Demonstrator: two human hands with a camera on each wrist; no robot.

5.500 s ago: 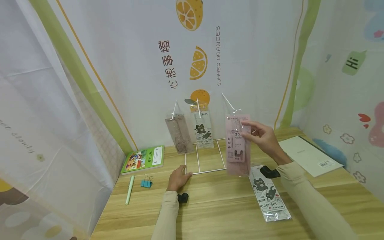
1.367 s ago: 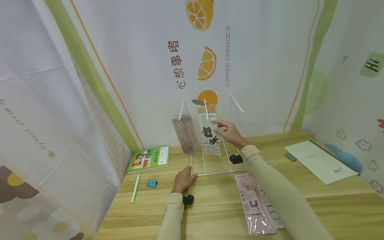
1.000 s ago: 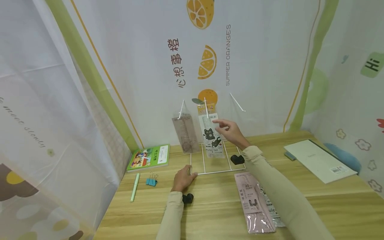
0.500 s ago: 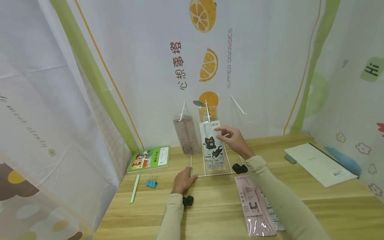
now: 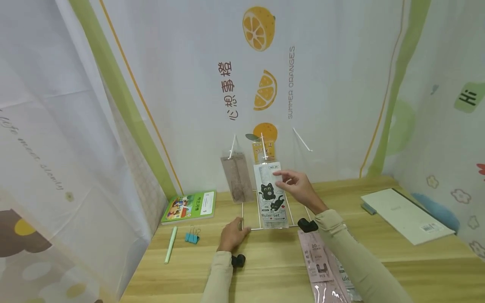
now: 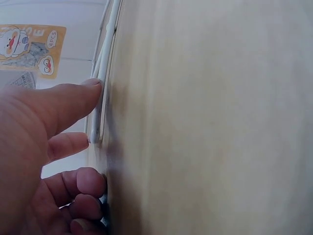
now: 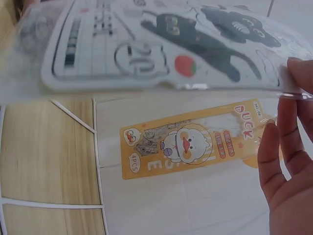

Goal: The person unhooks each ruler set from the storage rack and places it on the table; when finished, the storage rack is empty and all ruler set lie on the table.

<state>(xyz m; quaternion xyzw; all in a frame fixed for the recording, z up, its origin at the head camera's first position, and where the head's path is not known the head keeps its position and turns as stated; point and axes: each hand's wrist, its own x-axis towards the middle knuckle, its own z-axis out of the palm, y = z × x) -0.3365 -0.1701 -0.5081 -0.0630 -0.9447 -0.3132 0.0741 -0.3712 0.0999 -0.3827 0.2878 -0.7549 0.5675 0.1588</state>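
My right hand (image 5: 299,187) pinches the right edge of a clear ruler-set packet (image 5: 270,198) with black cats on a white card. The packet's top is close to the tip of the middle white hook (image 5: 263,145); whether it still hangs there I cannot tell. Behind it hangs a yellow duck ruler packet (image 7: 171,142). My left hand (image 5: 232,235) holds the front left corner of the white wire rack (image 5: 254,229), its thumb (image 6: 78,100) on the wire. A brownish ruler packet (image 5: 236,179) hangs on the left hook.
A right hook (image 5: 302,139) bears nothing. On the table lie a pink packet (image 5: 316,256), partly over another ruler-set packet (image 5: 346,280), a green book (image 5: 189,207), a pale green pen (image 5: 171,245), a blue binder clip (image 5: 192,238) and a pale notebook (image 5: 405,214).
The pink packet went from the right hook to the table. My right hand then took hold of the middle ruler-set packet and drew it forward and down, uncovering the duck packet. The left hand stayed.
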